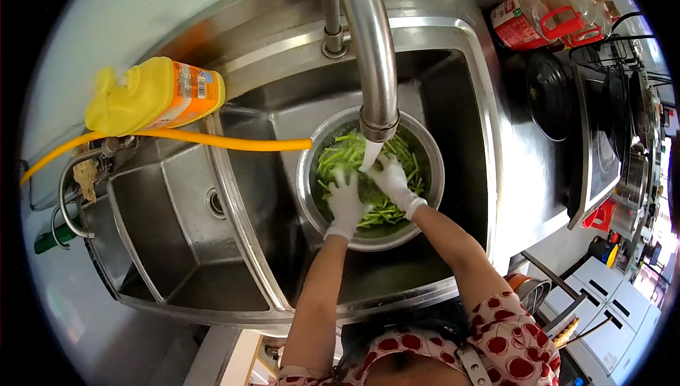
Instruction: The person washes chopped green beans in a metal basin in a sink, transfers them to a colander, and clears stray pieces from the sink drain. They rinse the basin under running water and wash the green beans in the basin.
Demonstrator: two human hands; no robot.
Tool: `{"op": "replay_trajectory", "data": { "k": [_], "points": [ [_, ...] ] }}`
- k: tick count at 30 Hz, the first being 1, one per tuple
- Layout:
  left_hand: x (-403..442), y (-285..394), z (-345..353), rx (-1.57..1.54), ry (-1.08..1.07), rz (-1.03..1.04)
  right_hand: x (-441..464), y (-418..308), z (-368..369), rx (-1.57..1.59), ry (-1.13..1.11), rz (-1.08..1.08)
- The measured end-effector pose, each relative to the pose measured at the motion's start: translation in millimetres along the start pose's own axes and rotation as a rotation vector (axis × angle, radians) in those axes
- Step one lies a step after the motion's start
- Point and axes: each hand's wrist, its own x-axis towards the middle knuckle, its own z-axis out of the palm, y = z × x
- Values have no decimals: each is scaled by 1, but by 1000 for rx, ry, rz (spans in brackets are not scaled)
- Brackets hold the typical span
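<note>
A round metal basin [433,209] stands in the large sink compartment, holding water and many cut green vegetable stems [382,214]. Both my hands wear white gloves and reach into it. My left hand [345,200] lies over the stems on the left side, its fingers spread and a little blurred. On the right, my right hand [393,179] touches the stems with its fingers apart, close beside the stream of water. That water [371,154] runs from the metal faucet [379,95] right above the basin. Parts of the fingertips are hidden among the stems.
A yellow hose [234,142] stretches across the sink divider [237,223] to the basin's rim. On the left ledge lies a yellow jug [159,95] with an orange label. Plastic bottles [524,21] stand at the back right, near a black round lid [549,95] and a stove.
</note>
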Motion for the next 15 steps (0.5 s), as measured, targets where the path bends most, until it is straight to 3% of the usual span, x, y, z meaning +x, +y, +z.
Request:
{"op": "replay_trajectory", "data": {
  "k": [2, 5, 8, 9, 10, 12, 13, 14, 15],
  "points": [
    [12, -7, -8, -275, 139, -148, 26, -2, -4, 568, -35, 35],
    [23, -20, 14, -554, 371, -161, 16, -22, -48, 102, 81, -147],
    [-19, -2, 6, 49, 189, 147, -41, -33, -59, -490, -104, -218],
    [-23, -1, 25, 300, -15, 337, -54, -15, -40, -831, -257, -363],
    [-24, -3, 35, 373, -104, 399, -64, -2, -27, -939, -289, -482],
    [-9, -13, 13, 462, -84, 436, -50, 3, -30, -905, -313, -489],
    [7, -34, 26, 456, 65, 372, -33, 19, -28, -763, -199, -456],
    [15, -38, 20, 281, 35, 296, -14, 33, -24, -618, -86, -420],
    [21, -38, 35, 310, 118, 231, -3, 26, -20, -332, 26, -184]
  ]
}}
